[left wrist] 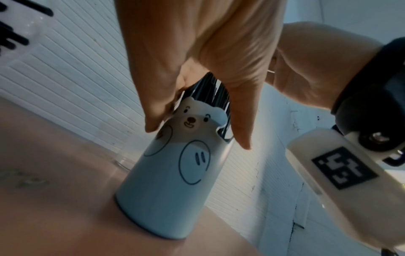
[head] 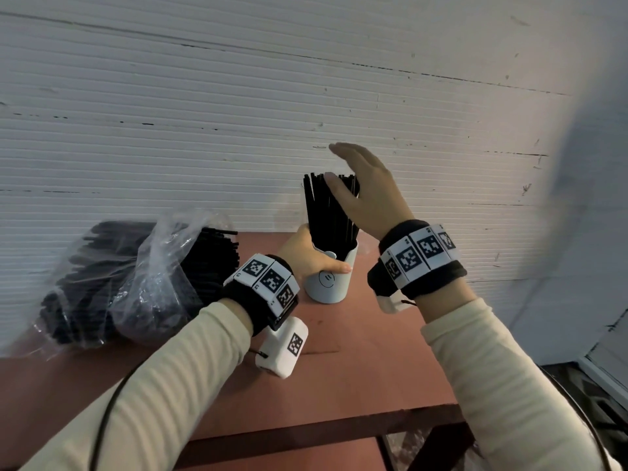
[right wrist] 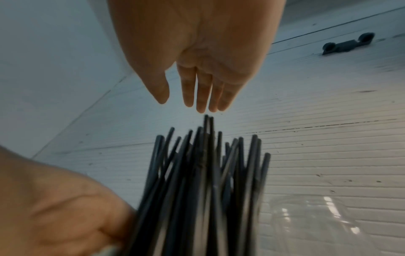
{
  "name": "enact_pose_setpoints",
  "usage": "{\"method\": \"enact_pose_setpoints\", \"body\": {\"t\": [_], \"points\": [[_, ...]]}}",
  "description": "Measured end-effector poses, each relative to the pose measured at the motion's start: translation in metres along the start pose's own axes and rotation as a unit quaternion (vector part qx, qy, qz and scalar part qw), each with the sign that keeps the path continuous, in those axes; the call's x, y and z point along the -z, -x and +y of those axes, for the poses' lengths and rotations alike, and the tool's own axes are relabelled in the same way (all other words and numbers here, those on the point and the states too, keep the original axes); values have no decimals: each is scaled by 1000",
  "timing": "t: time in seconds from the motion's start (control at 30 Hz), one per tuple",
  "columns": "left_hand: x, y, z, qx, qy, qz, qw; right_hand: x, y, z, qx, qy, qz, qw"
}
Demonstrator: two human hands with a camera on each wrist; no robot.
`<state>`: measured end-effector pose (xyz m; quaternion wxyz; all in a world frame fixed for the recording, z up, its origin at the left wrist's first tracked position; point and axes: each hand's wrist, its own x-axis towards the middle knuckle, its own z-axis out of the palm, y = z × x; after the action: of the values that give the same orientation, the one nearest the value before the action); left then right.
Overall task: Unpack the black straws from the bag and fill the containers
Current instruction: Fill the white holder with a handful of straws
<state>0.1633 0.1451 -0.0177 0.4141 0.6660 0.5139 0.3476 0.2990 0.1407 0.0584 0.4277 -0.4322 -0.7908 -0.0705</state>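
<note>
A white bear-faced container [head: 329, 282] [left wrist: 171, 181] stands upright on the red-brown table [head: 356, 368]. Black straws [head: 328, 209] [right wrist: 203, 173] stick up out of it in a loose fan. My left hand [head: 314, 256] grips the container near its rim, thumb across the front. My right hand [head: 353, 175] [right wrist: 188, 97] hovers at the straw tops with straight fingers and holds nothing; its thumb is close to the tips. Two clear plastic bags of black straws [head: 142, 280] lie on the table to the left, one with straw ends poking out.
A white ribbed wall [head: 306, 96] rises directly behind the table. Something clear and glassy [left wrist: 122, 161] sits just behind the container. The table's front edge [head: 339, 426] is near my forearms, with floor beyond its right side.
</note>
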Motion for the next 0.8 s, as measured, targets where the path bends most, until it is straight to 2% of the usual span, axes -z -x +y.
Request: {"method": "enact_pose_setpoints", "body": {"t": [0.13, 0.2, 0.3, 0.4, 0.53, 0.67, 0.8], "points": [[13, 15, 3, 0, 31, 34, 999, 1, 8, -21, 13, -79, 90, 993], [26, 28, 7, 5, 22, 73, 997, -4, 13, -33, -19, -137, 86, 987], [52, 50, 11, -34, -1, 156, 987, -19, 22, -50, -87, -213, 9, 973], [85, 73, 10, -89, -20, 237, 967, -43, 29, -61, -128, -218, -120, 960], [125, 97, 0, -80, -42, 301, 949, -73, 31, -83, -146, -202, -293, 923], [149, 108, -20, -24, -104, 304, 947, -98, 32, -102, -110, -170, -405, 892], [156, 112, -35, 32, -142, 245, 959, -112, 33, -113, -77, -144, -418, 894]]}}
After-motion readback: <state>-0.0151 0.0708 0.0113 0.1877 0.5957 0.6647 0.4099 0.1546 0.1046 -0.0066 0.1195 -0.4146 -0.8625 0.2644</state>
